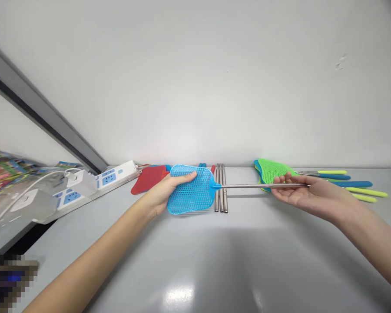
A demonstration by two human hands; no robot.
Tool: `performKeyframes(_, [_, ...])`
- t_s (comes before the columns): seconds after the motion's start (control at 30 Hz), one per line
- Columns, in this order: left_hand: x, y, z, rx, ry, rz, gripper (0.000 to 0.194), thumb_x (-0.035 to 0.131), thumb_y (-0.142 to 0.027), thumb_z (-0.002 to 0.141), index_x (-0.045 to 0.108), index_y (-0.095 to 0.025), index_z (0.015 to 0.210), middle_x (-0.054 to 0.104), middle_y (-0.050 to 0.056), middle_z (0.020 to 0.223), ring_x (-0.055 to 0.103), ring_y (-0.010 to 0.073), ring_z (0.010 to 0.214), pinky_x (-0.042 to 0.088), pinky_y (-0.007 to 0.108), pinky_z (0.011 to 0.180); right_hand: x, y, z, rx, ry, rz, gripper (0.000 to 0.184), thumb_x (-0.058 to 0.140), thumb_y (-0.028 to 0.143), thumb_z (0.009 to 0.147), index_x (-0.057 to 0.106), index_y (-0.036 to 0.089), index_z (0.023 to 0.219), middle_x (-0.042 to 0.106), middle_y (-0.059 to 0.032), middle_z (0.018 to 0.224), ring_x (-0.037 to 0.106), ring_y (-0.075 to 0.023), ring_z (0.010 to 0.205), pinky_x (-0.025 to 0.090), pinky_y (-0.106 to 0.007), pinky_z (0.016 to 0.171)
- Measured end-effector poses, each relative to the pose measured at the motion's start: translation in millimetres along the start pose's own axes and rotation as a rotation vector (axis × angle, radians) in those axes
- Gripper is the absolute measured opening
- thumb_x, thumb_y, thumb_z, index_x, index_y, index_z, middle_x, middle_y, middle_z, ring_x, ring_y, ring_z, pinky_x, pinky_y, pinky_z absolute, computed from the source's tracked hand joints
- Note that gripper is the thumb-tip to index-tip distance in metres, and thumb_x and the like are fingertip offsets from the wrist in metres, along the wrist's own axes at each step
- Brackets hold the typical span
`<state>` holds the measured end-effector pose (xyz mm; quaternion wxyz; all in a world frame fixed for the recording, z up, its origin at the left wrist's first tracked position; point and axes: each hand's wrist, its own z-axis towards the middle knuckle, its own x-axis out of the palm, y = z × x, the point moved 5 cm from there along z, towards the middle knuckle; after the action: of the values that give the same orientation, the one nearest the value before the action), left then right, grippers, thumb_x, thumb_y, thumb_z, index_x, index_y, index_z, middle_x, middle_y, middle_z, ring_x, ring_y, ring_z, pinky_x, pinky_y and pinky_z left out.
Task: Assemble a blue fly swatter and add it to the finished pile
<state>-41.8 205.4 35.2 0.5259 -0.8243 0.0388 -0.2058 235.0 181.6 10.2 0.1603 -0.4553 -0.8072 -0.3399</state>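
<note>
My left hand [167, 193] grips the mesh head of a blue plastic fly swatter [193, 195], its fingers lying across the top edge. My right hand [306, 195] holds the swatter's thin steel shaft [257, 185] near its far end. Between my hands, several loose steel rods [221, 188] lie side by side on the table. Red swatter heads [148, 179] lie behind my left hand. Green and blue swatter heads [272, 171] lie behind my right hand, near several shafts with yellow and blue grips [348, 182].
A grey table [195, 261] runs up to a white wall [195, 87]. White power strips [115, 176] with plugged-in adapters and a cable lie at the left. Colourful packaged goods [3, 169] sit beyond them at the far left.
</note>
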Motion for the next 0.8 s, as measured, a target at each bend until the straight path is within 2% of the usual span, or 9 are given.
performKeyframes(0.17, [1.0, 1.2, -0.6, -0.020, -0.007, -0.019, 0.028, 0.059, -0.028, 0.068, 0.060, -0.017, 0.094, 0.063, 0.009, 0.095, 0.059, 0.0231, 0.087, 0.047, 0.037, 0.078, -1.2, 0.3, 0.7, -0.007, -0.001, -0.011, 0.017, 0.032, 0.006, 0.077, 0.045, 0.017, 0.076, 0.052, -0.0055, 0.078, 0.056, -0.0150, 0.072, 0.051, -0.042, 0.062])
performKeyframes(0.47, [-2.2, 8.5, 5.3, -0.053, -0.010, -0.095, 0.030, 0.057, -0.029, 0.070, 0.058, -0.017, 0.097, 0.062, 0.008, 0.099, 0.057, 0.0226, 0.090, 0.045, 0.037, 0.081, -3.5, 2.4, 3.7, -0.013, -0.003, 0.001, 0.016, 0.032, 0.009, 0.080, 0.046, 0.017, 0.080, 0.052, -0.0020, 0.069, 0.057, -0.0138, 0.067, 0.050, -0.040, 0.063])
performKeyframes(0.8, [-2.5, 9.4, 5.9, -0.071, -0.057, -0.116, 0.033, 0.059, -0.029, 0.068, 0.058, -0.017, 0.099, 0.065, 0.007, 0.091, 0.060, 0.0224, 0.082, 0.046, 0.039, 0.078, -3.2, 2.8, 2.7, -0.014, -0.003, 0.008, 0.018, 0.034, 0.007, 0.078, 0.048, 0.017, 0.080, 0.052, -0.0022, 0.069, 0.056, -0.0135, 0.065, 0.049, -0.040, 0.062])
